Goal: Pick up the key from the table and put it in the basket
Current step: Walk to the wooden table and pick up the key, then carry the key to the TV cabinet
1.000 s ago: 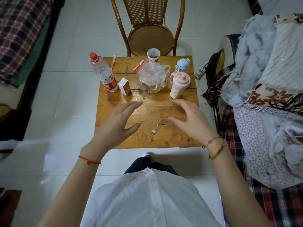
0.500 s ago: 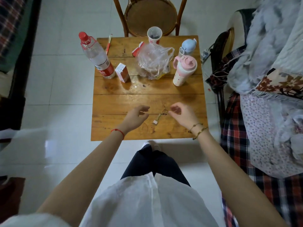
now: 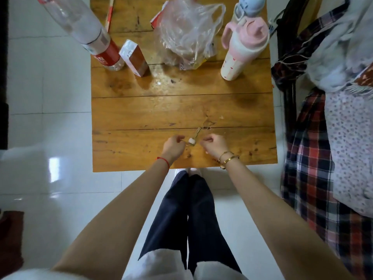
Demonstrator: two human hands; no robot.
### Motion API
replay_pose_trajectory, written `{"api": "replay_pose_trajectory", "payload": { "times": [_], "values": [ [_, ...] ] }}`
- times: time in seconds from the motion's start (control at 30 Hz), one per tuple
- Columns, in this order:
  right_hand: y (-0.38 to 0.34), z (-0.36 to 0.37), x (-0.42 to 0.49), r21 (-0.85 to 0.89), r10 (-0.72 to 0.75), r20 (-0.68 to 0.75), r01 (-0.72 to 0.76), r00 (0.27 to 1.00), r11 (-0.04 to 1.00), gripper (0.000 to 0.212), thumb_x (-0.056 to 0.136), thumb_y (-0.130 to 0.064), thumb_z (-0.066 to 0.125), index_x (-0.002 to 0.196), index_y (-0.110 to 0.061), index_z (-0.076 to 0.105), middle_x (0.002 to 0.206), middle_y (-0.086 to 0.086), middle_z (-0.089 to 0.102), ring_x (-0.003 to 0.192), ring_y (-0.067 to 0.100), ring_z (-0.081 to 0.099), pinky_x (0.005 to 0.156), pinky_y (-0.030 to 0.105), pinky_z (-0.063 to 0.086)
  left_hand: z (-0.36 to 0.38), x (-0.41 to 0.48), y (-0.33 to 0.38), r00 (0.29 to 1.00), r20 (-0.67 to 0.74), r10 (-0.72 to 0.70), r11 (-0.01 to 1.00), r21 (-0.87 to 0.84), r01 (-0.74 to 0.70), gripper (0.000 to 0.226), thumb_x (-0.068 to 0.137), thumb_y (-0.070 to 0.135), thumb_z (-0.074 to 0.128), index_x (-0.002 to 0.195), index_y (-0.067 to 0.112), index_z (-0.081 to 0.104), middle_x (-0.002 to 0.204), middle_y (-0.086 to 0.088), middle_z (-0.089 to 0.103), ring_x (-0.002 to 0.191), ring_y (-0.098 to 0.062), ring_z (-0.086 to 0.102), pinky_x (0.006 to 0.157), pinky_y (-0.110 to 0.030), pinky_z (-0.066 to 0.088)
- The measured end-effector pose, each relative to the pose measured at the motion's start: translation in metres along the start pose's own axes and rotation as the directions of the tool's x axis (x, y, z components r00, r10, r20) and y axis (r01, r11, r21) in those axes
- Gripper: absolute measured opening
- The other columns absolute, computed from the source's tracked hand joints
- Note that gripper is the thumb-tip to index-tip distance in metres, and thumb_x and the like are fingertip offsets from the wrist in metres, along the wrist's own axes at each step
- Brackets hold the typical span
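key [image 3: 194, 137]: 1, on table [image 3: 141, 110] | hands: 2, left hand [image 3: 174, 146], right hand [image 3: 214, 145] | bottles: 3

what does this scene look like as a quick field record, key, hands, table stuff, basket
key: small key with a white tag, lying on the wooden table near its front edge
left hand: curled, fingers beside the tag, contact unclear
right hand: curled, just right of the key, apart from it
behind the key: clear water bottle, small red-brown carton, plastic bag, pink-lidded bottle
basket: not in view
task state: key not yet lifted
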State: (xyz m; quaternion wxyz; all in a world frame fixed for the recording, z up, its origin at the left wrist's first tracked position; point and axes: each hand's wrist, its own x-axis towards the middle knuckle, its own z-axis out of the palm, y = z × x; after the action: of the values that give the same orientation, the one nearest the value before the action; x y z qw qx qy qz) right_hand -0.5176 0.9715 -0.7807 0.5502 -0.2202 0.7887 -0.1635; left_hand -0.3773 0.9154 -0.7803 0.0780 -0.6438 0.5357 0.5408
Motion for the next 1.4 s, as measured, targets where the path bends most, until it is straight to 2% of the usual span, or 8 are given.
{"api": "replay_pose_trajectory", "payload": {
  "times": [0.2,0.27,0.5,0.73,0.87,0.97,1.1,1.4],
  "values": [
    [0.026,0.027,0.032,0.092,0.094,-0.052,-0.089,0.994,0.992,0.002,0.081,-0.023,0.062,0.080,-0.024,0.063,0.097,0.012,0.073,0.094,0.032,0.069,0.084,0.051,0.057,0.024,0.025,-0.016,0.983,-0.136,-0.122,0.978,-0.183,0.096,0.039,0.092,0.012,0.046,0.127,0.012,0.063,0.125,-0.011,0.067,0.112,-0.033,0.064,0.094,-0.040,0.053],
    [0.027,0.033,0.037,0.127,0.110,-0.080,-0.100,0.991,0.987,0.013,0.079,-0.020,0.061,0.069,-0.027,0.059,0.093,0.013,0.073,0.091,0.033,0.070,0.082,0.052,0.057,0.027,0.030,-0.018,0.978,-0.167,-0.124,0.972,-0.217,0.086,0.035,0.093,0.013,0.050,0.123,0.013,0.067,0.123,-0.008,0.069,0.110,-0.027,0.065,0.096,-0.038,0.053],
    [0.025,0.047,0.041,0.250,0.151,-0.168,-0.106,0.974,0.962,0.019,0.077,-0.022,0.069,0.086,-0.006,0.075,0.088,0.012,0.076,0.085,0.030,0.072,0.077,0.046,0.060,0.038,0.040,-0.023,0.976,-0.199,-0.091,0.977,-0.208,0.049,0.031,0.089,0.011,0.054,0.112,0.014,0.075,0.112,-0.004,0.073,0.093,-0.014,0.062,0.089,-0.028,0.053],
    [0.023,0.046,0.040,0.316,0.148,-0.096,-0.111,0.984,0.942,0.017,0.078,-0.023,0.072,0.075,-0.006,0.071,0.073,0.009,0.072,0.059,0.016,0.064,0.070,0.037,0.059,0.037,0.040,-0.023,0.992,-0.113,-0.063,0.972,-0.231,0.035,0.022,0.086,0.014,0.066,0.105,0.011,0.077,0.104,-0.009,0.076,0.100,-0.024,0.069,0.091,-0.036,0.057],
    [0.023,0.047,0.036,0.358,0.168,-0.098,-0.123,0.981,0.926,0.018,0.081,-0.017,0.070,0.064,-0.013,0.064,0.070,0.007,0.068,0.057,0.015,0.062,0.073,0.040,0.060,0.041,0.038,-0.022,0.995,-0.067,-0.080,0.962,-0.267,0.059,0.023,0.088,0.011,0.063,0.106,0.011,0.076,0.100,-0.009,0.075,0.077,-0.015,0.066,0.071,-0.024,0.057],
    [0.024,0.044,0.034,0.355,0.157,-0.093,-0.115,0.983,0.928,0.016,0.081,-0.016,0.069,0.066,-0.013,0.066,0.073,0.009,0.069,0.058,0.016,0.062,0.074,0.041,0.060,0.042,0.038,-0.024,0.994,-0.008,-0.110,0.940,-0.327,0.101,0.023,0.088,0.008,0.063,0.107,0.010,0.075,0.094,-0.009,0.074,0.069,-0.011,0.063,0.072,-0.026,0.058],
    [0.020,0.037,0.029,0.330,0.113,-0.070,-0.084,0.991,0.940,0.024,0.079,-0.021,0.071,0.092,-0.002,0.070,0.079,0.011,0.073,0.060,0.017,0.064,0.062,0.033,0.056,0.037,0.036,-0.024,0.994,0.015,-0.106,0.900,-0.424,0.102,0.021,0.087,0.004,0.065,0.107,0.005,0.073,0.096,-0.014,0.075,0.081,-0.019,0.069,0.083,-0.032,0.059],
    [-0.015,0.015,0.004,0.343,0.023,-0.204,0.050,0.979,0.938,0.029,0.071,-0.032,0.077,0.085,-0.011,0.063,0.088,0.018,0.073,0.076,0.024,0.064,0.081,0.049,0.056,0.012,0.006,0.008,0.999,-0.026,-0.034,0.797,-0.604,0.011,0.023,0.087,0.002,0.064,0.109,0.001,0.071,0.099,-0.013,0.072,0.090,-0.020,0.068,0.087,-0.030,0.057]
  ]
}}
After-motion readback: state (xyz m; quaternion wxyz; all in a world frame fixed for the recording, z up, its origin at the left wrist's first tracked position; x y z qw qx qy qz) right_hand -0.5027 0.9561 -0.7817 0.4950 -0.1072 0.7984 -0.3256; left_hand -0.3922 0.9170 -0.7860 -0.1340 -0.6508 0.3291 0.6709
